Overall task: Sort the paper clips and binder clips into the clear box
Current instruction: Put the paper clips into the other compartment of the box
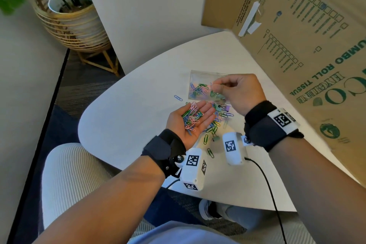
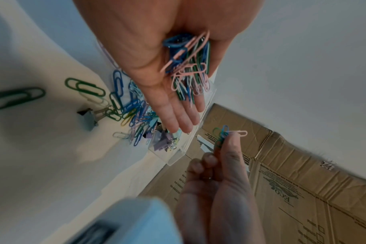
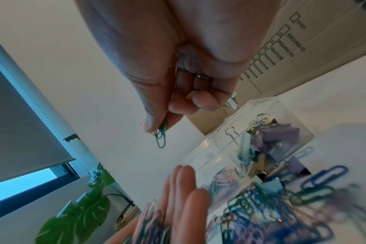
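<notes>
My left hand [image 1: 195,120] is held flat, palm up, above the table with a heap of coloured paper clips [image 1: 191,118] lying on it [image 2: 188,69]. My right hand [image 1: 223,88] hovers over the clear box [image 1: 200,77] and pinches a few paper clips [image 2: 224,133] between thumb and forefinger [image 3: 160,133]. The clear box has two compartments: paper clips [image 3: 221,178] in one, binder clips [image 3: 267,142] in the other. More paper clips and binder clips [image 1: 216,123] lie loose on the table beneath both hands.
A big cardboard box [image 1: 309,45] stands along the right side of the white table [image 1: 122,117]. Stray clips lie at the left [image 1: 178,97] and near the front edge [image 1: 210,152]. A potted plant [image 1: 67,12] stands on the floor at the far left.
</notes>
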Tool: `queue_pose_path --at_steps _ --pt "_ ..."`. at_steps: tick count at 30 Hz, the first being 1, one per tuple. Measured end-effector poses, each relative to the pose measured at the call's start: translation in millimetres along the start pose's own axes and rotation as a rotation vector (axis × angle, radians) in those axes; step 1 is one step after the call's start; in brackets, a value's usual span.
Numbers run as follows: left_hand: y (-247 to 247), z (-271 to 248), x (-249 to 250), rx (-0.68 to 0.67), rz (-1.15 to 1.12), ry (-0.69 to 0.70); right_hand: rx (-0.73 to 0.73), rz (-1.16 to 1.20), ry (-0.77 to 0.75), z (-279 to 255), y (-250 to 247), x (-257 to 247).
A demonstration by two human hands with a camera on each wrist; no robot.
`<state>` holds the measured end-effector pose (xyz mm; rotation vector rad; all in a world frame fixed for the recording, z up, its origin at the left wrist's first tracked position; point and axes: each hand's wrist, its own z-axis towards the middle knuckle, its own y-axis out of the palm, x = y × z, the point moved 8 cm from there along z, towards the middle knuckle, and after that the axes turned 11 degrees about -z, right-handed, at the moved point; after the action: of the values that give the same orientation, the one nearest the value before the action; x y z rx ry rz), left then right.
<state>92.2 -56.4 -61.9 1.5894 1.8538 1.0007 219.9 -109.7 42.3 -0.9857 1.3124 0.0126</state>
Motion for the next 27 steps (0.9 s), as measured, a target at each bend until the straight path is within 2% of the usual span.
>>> queue_pose_path --at_steps 5,7,9,11,14,16,18,21,27 --pt "-2.0 -0.5 1.0 0.0 -0.012 -0.005 0.08 -0.101 0.022 26.1 5.0 -6.8" --pt "-2.1 -0.9 1.8 0.006 -0.011 -0.001 0.031 -0.22 0.032 31.6 12.6 -5.4" --pt "-2.1 -1.1 2.2 0.004 -0.008 -0.002 -0.077 -0.378 0.04 32.9 24.5 1.1" --pt "-2.2 -1.4 3.0 0.004 -0.008 -0.004 -0.118 -0.496 -0.021 26.6 30.7 -2.2" --pt "-3.1 0.5 4.7 0.001 -0.013 0.003 -0.129 -0.474 -0.197 6.2 35.0 -23.4" --pt "-2.6 1.4 5.2 -0.004 -0.019 0.017 -0.211 -0.496 -0.288 -7.7 42.9 -29.7" --pt "-0.3 1.6 3.4 -0.02 -0.028 0.024 -0.314 -0.676 -0.367 -18.6 52.8 -26.7" --pt "4.5 -2.0 -2.1 -0.028 -0.059 0.008 -0.394 -0.889 -0.397 -28.5 59.4 -20.0" --pt "7.7 -3.8 -4.0 -0.036 -0.064 0.003 -0.373 -0.87 -0.429 -41.2 59.8 -28.7"
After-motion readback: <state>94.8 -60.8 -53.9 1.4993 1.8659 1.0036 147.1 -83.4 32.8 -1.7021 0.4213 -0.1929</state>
